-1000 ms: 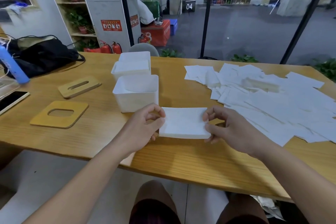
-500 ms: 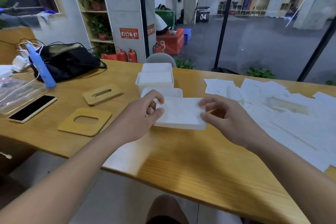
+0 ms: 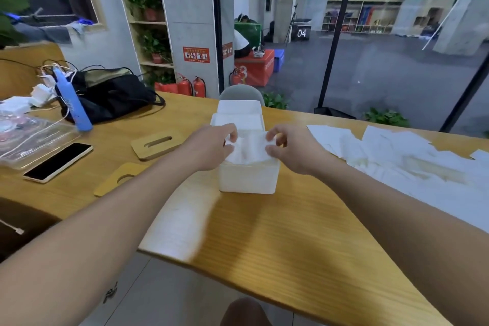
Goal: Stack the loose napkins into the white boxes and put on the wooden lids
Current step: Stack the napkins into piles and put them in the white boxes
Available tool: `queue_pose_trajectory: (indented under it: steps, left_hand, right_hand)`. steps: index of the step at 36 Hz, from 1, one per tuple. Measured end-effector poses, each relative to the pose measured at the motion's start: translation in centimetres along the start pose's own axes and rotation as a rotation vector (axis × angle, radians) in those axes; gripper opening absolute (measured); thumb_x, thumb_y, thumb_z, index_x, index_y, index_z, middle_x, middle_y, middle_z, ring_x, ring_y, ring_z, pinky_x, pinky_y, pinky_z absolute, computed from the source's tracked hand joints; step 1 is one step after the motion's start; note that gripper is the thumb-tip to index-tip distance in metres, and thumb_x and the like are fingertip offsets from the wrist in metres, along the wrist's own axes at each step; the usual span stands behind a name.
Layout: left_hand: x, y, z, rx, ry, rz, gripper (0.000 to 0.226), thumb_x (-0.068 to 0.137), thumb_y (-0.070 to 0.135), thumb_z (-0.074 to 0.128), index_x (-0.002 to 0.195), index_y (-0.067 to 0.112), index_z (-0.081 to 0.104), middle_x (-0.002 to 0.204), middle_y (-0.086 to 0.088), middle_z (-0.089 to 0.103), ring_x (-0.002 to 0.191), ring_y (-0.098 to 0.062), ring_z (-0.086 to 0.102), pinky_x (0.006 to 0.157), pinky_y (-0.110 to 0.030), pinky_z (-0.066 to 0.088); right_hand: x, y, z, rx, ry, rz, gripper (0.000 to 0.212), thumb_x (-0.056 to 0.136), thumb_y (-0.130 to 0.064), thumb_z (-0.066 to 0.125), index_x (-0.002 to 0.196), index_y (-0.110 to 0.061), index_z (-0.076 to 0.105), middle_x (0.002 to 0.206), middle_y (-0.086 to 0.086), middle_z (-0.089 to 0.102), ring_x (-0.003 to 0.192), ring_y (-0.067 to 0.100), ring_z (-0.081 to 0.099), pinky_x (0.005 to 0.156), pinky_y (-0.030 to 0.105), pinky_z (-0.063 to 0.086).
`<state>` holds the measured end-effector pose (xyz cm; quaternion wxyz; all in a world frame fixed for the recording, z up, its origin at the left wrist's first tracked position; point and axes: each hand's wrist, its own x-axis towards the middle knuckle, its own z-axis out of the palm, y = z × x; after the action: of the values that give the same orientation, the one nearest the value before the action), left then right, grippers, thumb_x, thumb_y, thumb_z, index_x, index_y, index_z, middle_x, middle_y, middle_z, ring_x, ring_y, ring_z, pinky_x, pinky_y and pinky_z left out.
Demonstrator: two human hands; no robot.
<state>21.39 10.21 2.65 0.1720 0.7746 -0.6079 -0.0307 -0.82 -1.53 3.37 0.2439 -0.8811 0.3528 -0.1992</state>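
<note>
napkin stack [image 3: 248,149] sags, hiding the box [image 3: 248,180] opening.

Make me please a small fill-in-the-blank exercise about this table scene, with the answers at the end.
1. Both hands, left hand and right hand, hold a stack of napkins over the nearest white ____.
2. The two wooden lids, slotted lid and round-hole lid, lie on the ____, not on any box.
3. The loose napkins are spread to the ____ of the boxes.
4. The phone lies with its screen facing ____.

Answers: box; table; right; up
</note>
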Motion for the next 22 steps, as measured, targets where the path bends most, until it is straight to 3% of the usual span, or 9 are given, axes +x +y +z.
queue_pose_trajectory:
  steps: [3, 5, 8, 14, 22]
  left_hand:
    - [1.0, 0.0, 0.8, 0.127, -0.067, 0.005, 0.009, 0.108, 0.033, 0.056, 0.117, 0.033, 0.053, 0.097, 0.006, 0.057, 0.092, -0.021, 0.054, 0.063, -0.037, 0.042]
    - [1.5, 0.2, 1.3, 0.203, -0.105, 0.013, 0.009, 0.107, 0.031, 0.058, 0.115, 0.03, 0.054, 0.101, 0.007, 0.059, 0.094, -0.021, 0.056, 0.069, -0.04, 0.05]
    - [2.4, 0.6, 1.9, 0.287, -0.136, 0.001, 0.009, 0.104, 0.025, 0.061, 0.112, 0.027, 0.057, 0.106, 0.005, 0.063, 0.094, -0.021, 0.06, 0.078, -0.043, 0.056]
    - [4.3, 2.0, 2.6, 0.455, -0.19, -0.036, 0.014, 0.097, 0.013, 0.067, 0.105, 0.023, 0.062, 0.103, 0.001, 0.065, 0.088, -0.021, 0.064, 0.064, -0.035, 0.051]
    - [5.8, 2.4, 3.6, 0.505, -0.296, -0.021, 0.015, 0.098, 0.01, 0.069, 0.109, 0.02, 0.07, 0.107, 0.001, 0.072, 0.097, -0.023, 0.07, 0.078, -0.035, 0.059]
  right_hand:
    - [0.8, -0.1, 0.9, -0.138, -0.056, -0.006, 0.021, 0.1, -0.039, 0.073, 0.12, -0.032, 0.068, 0.099, -0.012, 0.067, 0.095, 0.018, 0.065, 0.095, 0.042, 0.054]
    - [1.1, 0.1, 1.5, -0.194, -0.081, -0.011, 0.021, 0.098, -0.035, 0.074, 0.118, -0.031, 0.068, 0.102, -0.009, 0.07, 0.096, 0.021, 0.065, 0.099, 0.047, 0.052]
    - [1.5, 0.3, 1.9, -0.224, -0.109, 0.006, 0.023, 0.097, -0.032, 0.076, 0.119, -0.029, 0.069, 0.104, -0.006, 0.07, 0.096, 0.022, 0.065, 0.1, 0.049, 0.053]
    - [2.4, 0.5, 2.3, -0.311, -0.155, -0.019, 0.016, 0.097, -0.03, 0.077, 0.112, -0.031, 0.071, 0.103, -0.007, 0.07, 0.1, 0.022, 0.065, 0.101, 0.049, 0.051]
    - [3.6, 0.7, 2.6, -0.446, -0.164, -0.064, 0.012, 0.095, -0.033, 0.08, 0.106, -0.034, 0.075, 0.101, -0.009, 0.072, 0.099, 0.019, 0.065, 0.1, 0.044, 0.05]
